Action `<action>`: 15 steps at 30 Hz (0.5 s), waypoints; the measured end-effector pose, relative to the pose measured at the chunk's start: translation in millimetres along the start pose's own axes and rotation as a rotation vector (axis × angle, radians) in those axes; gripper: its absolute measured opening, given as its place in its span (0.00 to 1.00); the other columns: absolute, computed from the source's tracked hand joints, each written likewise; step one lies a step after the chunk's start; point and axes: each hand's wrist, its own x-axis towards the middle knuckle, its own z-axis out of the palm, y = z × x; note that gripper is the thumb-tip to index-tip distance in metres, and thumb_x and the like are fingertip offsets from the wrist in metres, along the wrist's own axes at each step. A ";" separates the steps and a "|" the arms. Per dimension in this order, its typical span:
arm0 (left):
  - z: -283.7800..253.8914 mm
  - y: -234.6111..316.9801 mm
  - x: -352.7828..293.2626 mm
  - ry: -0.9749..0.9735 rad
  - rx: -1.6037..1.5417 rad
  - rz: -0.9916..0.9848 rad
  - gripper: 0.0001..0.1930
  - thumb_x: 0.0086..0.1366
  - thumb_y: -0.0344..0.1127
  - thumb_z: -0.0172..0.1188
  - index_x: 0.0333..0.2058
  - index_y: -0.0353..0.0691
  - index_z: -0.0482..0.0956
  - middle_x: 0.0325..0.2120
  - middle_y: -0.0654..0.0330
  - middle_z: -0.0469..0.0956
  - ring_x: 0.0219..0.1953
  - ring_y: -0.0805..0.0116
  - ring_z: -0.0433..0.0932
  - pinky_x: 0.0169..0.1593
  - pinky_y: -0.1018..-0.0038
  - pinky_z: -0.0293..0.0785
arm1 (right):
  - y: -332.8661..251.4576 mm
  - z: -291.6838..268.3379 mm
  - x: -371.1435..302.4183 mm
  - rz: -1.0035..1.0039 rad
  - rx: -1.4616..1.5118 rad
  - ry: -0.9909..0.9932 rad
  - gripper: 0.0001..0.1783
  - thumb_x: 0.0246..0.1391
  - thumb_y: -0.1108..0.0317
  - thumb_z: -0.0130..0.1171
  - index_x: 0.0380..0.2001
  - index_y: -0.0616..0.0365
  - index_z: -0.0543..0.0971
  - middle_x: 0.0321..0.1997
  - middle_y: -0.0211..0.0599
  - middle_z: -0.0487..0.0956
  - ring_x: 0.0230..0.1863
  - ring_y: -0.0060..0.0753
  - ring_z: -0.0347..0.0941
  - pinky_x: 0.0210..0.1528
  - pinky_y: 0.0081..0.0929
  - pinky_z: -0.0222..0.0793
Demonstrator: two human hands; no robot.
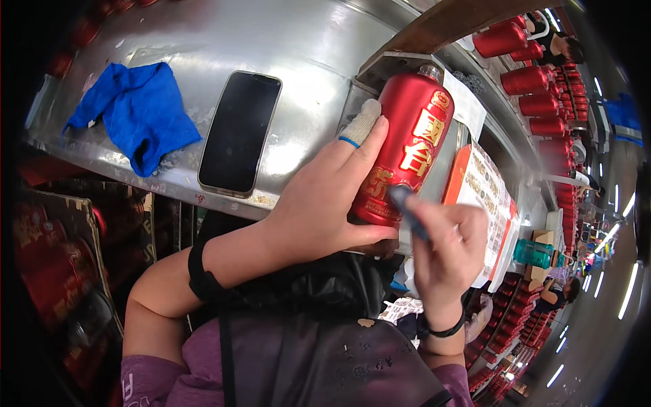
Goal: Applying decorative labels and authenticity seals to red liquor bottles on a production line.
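Note:
A red bottle (409,136) with raised gold lettering and a bare neck at its far end lies tilted on the metal bench. My left hand (325,186) is closed around its left side and base, the thumb across the bottom end. A knitted finger cover (362,124) with a blue band sits on one of its fingers. Pinched in my right hand (451,247) is a small dark blue-grey piece (411,211), blurred, perhaps folded cloth. Its tip meets the gold design low on the bottle.
Left of my hands, a dark-screened phone (239,132) and a crumpled blue cloth (139,112) lie on the metal bench (305,41). Printed sheets (483,203) lie right of the bottle. Beyond stand a teal container (534,253) and rows of red bottles (536,80); other people work there.

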 end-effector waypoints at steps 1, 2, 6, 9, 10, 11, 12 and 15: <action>0.2 -0.2 -0.2 0.004 -0.002 -0.002 0.61 0.46 0.48 0.77 0.71 0.31 0.48 0.48 0.43 0.71 0.48 0.46 0.73 0.52 0.60 0.72 | 3.0 -0.6 2.3 0.055 -0.031 0.023 0.26 0.31 0.79 0.69 0.41 0.54 0.86 0.29 0.30 0.77 0.31 0.35 0.71 0.32 0.30 0.65; 0.5 -0.7 -0.5 0.001 0.000 0.006 0.59 0.46 0.46 0.76 0.71 0.31 0.49 0.50 0.42 0.70 0.50 0.45 0.72 0.53 0.60 0.71 | -2.2 -1.6 1.5 0.069 -0.037 -0.004 0.26 0.31 0.80 0.68 0.41 0.54 0.86 0.29 0.31 0.76 0.30 0.35 0.70 0.31 0.30 0.64; 0.7 -5.8 0.6 0.048 0.026 0.097 0.55 0.47 0.40 0.75 0.70 0.31 0.52 0.52 0.42 0.70 0.54 0.42 0.71 0.57 0.58 0.70 | -2.6 -2.9 -3.7 0.039 0.001 -0.006 0.27 0.32 0.83 0.66 0.41 0.53 0.86 0.29 0.31 0.75 0.31 0.34 0.68 0.33 0.28 0.63; 2.5 -3.1 2.7 0.099 0.101 0.140 0.54 0.47 0.38 0.74 0.69 0.30 0.53 0.54 0.42 0.69 0.57 0.41 0.69 0.60 0.58 0.69 | 2.6 -4.1 -1.6 0.152 -0.029 0.006 0.27 0.33 0.83 0.65 0.42 0.52 0.86 0.28 0.31 0.75 0.31 0.34 0.69 0.33 0.27 0.64; 2.1 -2.9 2.9 0.100 0.100 0.140 0.54 0.47 0.38 0.74 0.69 0.30 0.53 0.54 0.42 0.69 0.57 0.41 0.69 0.60 0.58 0.69 | -2.3 -2.2 -4.1 0.110 -0.003 -0.002 0.26 0.34 0.83 0.65 0.42 0.52 0.86 0.29 0.30 0.75 0.31 0.34 0.69 0.33 0.27 0.64; 1.4 -2.5 3.2 0.094 0.099 0.137 0.53 0.47 0.38 0.74 0.69 0.29 0.54 0.55 0.41 0.69 0.58 0.41 0.69 0.61 0.58 0.69 | -6.8 -0.6 -7.4 0.068 0.023 -0.010 0.25 0.34 0.82 0.65 0.41 0.52 0.86 0.29 0.30 0.76 0.31 0.34 0.70 0.33 0.28 0.64; 0.8 -2.2 3.7 0.086 0.097 0.134 0.52 0.47 0.37 0.74 0.68 0.28 0.55 0.56 0.41 0.68 0.59 0.40 0.68 0.61 0.58 0.69 | -9.2 1.5 -13.9 0.001 0.016 -0.023 0.24 0.34 0.82 0.66 0.40 0.52 0.86 0.30 0.30 0.77 0.31 0.34 0.70 0.33 0.29 0.65; 0.1 -3.1 3.3 0.055 0.076 0.106 0.53 0.47 0.36 0.74 0.69 0.30 0.53 0.57 0.41 0.68 0.59 0.41 0.69 0.61 0.59 0.69 | -18.4 -8.5 -19.8 0.009 0.126 -0.139 0.22 0.35 0.80 0.68 0.39 0.53 0.86 0.31 0.31 0.79 0.32 0.35 0.73 0.35 0.30 0.69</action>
